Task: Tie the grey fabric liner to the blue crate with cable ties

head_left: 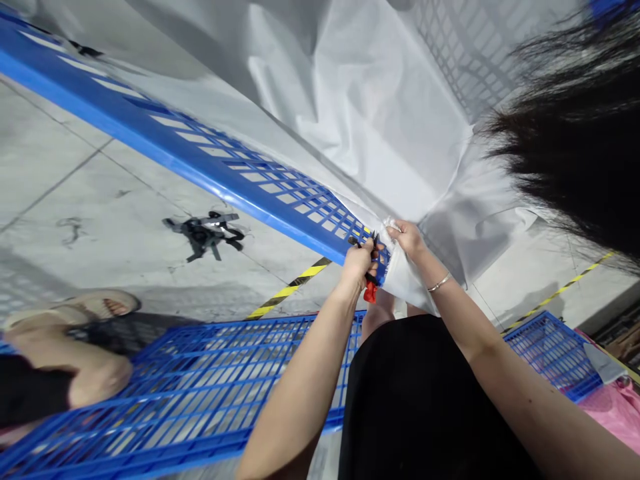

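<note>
My left hand (361, 261) is closed around what look like scissors (370, 291), with dark parts showing above the fingers and a red part below. It is beside the end of the blue lattice basket (320, 230). My right hand (407, 239), with a bracelet at the wrist, pinches a bunched edge of the white fabric (390, 227) just to the right. The tool's dark tip is close to that bunched edge; whether they touch I cannot tell. A large sheet of the same fabric (380, 127) lines the basket and hangs over its end.
A bundle of black and grey straps (204, 233) lies on the grey floor. Yellow-black tape (290, 290) marks the floor. More blue baskets (215, 387) stand near me. Another person's leg (95, 380) is at left; dark hair (590, 140) is close at right. Pink material (613, 407) is lower right.
</note>
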The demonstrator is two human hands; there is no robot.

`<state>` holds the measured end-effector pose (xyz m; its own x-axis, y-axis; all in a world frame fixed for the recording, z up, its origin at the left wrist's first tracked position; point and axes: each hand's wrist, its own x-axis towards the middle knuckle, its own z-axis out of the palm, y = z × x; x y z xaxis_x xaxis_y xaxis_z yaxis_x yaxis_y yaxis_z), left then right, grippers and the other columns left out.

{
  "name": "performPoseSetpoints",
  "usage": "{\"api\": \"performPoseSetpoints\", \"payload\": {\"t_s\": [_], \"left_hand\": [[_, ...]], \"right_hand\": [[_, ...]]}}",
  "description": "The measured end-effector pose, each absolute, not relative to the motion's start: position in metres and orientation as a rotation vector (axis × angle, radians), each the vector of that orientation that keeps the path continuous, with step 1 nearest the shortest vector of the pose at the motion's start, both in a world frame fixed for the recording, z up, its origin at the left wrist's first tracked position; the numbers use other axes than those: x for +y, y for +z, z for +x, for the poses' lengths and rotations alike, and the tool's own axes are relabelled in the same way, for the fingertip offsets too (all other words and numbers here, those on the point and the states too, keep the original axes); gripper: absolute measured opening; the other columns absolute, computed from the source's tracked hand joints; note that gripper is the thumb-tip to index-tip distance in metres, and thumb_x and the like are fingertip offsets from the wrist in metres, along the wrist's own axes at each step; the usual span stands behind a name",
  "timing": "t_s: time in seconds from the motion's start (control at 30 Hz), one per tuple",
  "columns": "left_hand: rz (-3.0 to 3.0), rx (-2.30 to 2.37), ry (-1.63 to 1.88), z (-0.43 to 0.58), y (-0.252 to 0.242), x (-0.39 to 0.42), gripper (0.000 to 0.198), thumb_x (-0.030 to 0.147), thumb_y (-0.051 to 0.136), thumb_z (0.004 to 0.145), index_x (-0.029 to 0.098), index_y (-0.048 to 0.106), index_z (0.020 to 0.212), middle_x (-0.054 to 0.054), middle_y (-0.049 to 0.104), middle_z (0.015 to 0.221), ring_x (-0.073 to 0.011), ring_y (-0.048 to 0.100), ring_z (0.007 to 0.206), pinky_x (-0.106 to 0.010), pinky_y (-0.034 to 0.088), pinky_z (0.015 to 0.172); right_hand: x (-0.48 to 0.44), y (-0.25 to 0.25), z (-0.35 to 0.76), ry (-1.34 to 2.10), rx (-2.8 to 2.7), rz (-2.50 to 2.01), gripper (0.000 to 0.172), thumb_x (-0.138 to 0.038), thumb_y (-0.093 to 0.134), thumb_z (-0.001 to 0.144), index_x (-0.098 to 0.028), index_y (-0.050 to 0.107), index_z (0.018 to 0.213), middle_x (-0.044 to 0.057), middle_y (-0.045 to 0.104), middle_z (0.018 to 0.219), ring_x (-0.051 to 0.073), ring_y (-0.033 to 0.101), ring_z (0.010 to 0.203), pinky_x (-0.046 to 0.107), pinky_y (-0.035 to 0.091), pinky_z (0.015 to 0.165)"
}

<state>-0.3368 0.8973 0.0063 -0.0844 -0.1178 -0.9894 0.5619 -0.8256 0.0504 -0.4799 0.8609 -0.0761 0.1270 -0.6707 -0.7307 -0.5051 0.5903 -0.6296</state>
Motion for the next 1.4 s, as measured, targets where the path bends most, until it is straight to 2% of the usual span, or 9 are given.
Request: {"api": "performPoseSetpoints", "payload": {"t_s": [0.1, 0.2, 0.3, 0.43, 0.63, 0.87, 1.03, 1.2, 1.4], "left_hand": [[1.921, 0.172, -1.796, -0.333, 0.005, 0.899, 0.021, 0.026, 0.055, 0.089, 0.015, 0.062, 0.073, 0.000, 0.052, 0.057, -0.0091, 0.044, 0.041, -0.020, 0.028, 0.039], [2.041, -0.147, -1.604, -0.328, 0.004, 0.903, 0.006, 0.022, 0.065, 0.081, 0.019, 0.066, 0.086, -0.007, 0.066, 0.082, -0.0203, 0.063, 0.080, -0.020, 0.040, 0.054], [2.076, -0.369, -1.456, -0.328, 0.001, 0.910, 0.026, 0.022, 0.065, 0.081, 0.022, 0.064, 0.108, -0.009, 0.066, 0.105, -0.0245, 0.059, 0.105, -0.023, 0.046, 0.072], [2.045, -0.503, -1.352, -0.334, -0.011, 0.920, 0.037, 0.022, 0.065, 0.080, 0.024, 0.058, 0.116, -0.003, 0.064, 0.094, -0.0192, 0.061, 0.086, -0.029, 0.046, 0.082], [1.830, -0.261, -1.422, -0.334, -0.022, 0.927, 0.066, 0.018, 0.069, 0.069, 0.021, 0.038, 0.126, 0.005, 0.055, 0.076, -0.0117, 0.055, 0.062, -0.026, 0.047, 0.066], [1.502, 0.176, -1.558, -0.328, -0.017, 0.922, 0.030, 0.043, 0.056, 0.080, 0.022, 0.044, 0.098, 0.005, 0.053, 0.071, -0.0022, 0.027, 0.040, -0.016, 0.019, 0.038], [1.705, 0.091, -1.363, -0.338, -0.021, 0.922, 0.040, 0.035, 0.063, 0.077, 0.021, 0.047, 0.111, 0.006, 0.054, 0.068, -0.0064, 0.043, 0.046, -0.018, 0.035, 0.044], [1.892, 0.009, -1.258, -0.339, -0.026, 0.922, 0.038, 0.028, 0.069, 0.070, 0.017, 0.053, 0.102, 0.003, 0.059, 0.072, -0.0090, 0.054, 0.059, -0.020, 0.044, 0.058], [1.819, -0.058, -1.453, -0.331, -0.022, 0.919, 0.043, 0.056, 0.057, 0.082, 0.015, 0.062, 0.097, 0.001, 0.060, 0.065, -0.0086, 0.046, 0.047, -0.021, 0.038, 0.045]], "right_hand": [[0.861, -0.076, -0.478, -0.204, 1.568, -1.097, 0.018, -0.025, 0.060, 0.075, -0.018, 0.064, 0.090, 0.005, 0.067, 0.096, 0.019, 0.060, 0.089, 0.031, 0.049, 0.087], [0.861, -0.072, -0.476, -0.305, 1.517, -1.244, 0.037, -0.016, 0.056, 0.075, -0.021, 0.062, 0.111, 0.005, 0.061, 0.125, 0.017, 0.058, 0.109, 0.030, 0.042, 0.102], [0.861, -0.066, -0.473, -0.192, 1.514, -1.332, 0.031, -0.017, 0.052, 0.080, -0.022, 0.065, 0.106, 0.003, 0.067, 0.113, 0.017, 0.060, 0.104, 0.029, 0.042, 0.100], [0.857, -0.061, -0.470, 0.010, 1.615, -1.429, 0.025, -0.015, 0.050, 0.082, -0.019, 0.067, 0.099, 0.003, 0.069, 0.096, 0.016, 0.061, 0.087, 0.029, 0.046, 0.091], [0.844, -0.055, -0.463, 0.210, 1.505, -1.534, 0.031, -0.005, 0.045, 0.076, -0.016, 0.070, 0.092, 0.003, 0.069, 0.095, 0.015, 0.060, 0.088, 0.027, 0.044, 0.091], [0.839, -0.046, -0.456, 0.355, 1.470, -1.450, 0.019, -0.024, 0.051, 0.082, -0.016, 0.065, 0.071, 0.000, 0.062, 0.073, 0.013, 0.055, 0.075, 0.024, 0.040, 0.074], [0.842, -0.053, -0.452, 0.323, 1.442, -1.482, 0.015, -0.025, 0.066, 0.072, -0.017, 0.056, 0.063, -0.002, 0.058, 0.069, 0.012, 0.051, 0.074, 0.022, 0.037, 0.074], [0.848, -0.065, -0.460, 0.212, 1.415, -1.234, 0.015, -0.026, 0.059, 0.072, -0.016, 0.053, 0.063, -0.003, 0.052, 0.064, 0.011, 0.046, 0.067, 0.023, 0.036, 0.069], [0.855, -0.071, -0.469, 0.053, 1.330, -0.866, 0.019, -0.030, 0.066, 0.067, -0.015, 0.054, 0.065, -0.004, 0.050, 0.060, 0.009, 0.043, 0.059, 0.022, 0.036, 0.063]]}}
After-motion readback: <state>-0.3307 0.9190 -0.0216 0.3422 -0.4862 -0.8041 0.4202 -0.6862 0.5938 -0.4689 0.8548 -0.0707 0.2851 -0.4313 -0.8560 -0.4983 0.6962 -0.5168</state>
